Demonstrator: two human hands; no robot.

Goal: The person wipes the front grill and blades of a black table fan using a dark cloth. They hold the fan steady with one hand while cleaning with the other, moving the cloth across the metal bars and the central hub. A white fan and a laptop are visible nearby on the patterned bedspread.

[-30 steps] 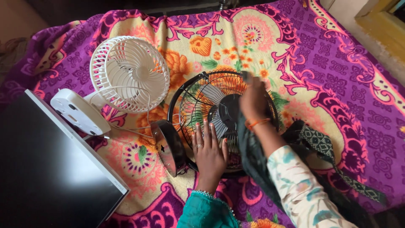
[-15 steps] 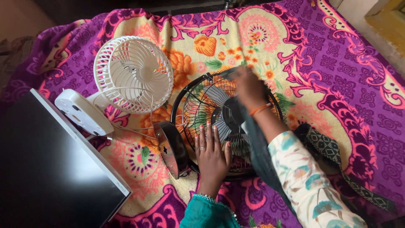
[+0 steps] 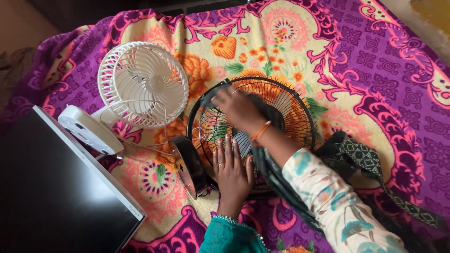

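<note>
A black fan (image 3: 281, 107) lies flat on its back near the middle of the bed (image 3: 389, 70), on a purple and yellow flowered blanket (image 3: 365, 56), with its round base (image 3: 187, 161) tipped up on edge at its left side. The left hand (image 3: 232, 166) lies open, fingers spread, pressing flat on the near part of the wire grille. The right hand (image 3: 236, 107) is closed on a dark cloth (image 3: 211, 96) held against the grille's upper left rim.

A white fan (image 3: 143, 84) lies just beside the black one, toward the far left corner, its thin cord looping between them. A dark flat screen (image 3: 61, 187) sits at the near left corner.

The cloth could snag on the thin wires, or a hard push could bend them. The loose cord could catch the wrist. No container is in view; a dark patterned strap (image 3: 361, 157) lies to the right.
</note>
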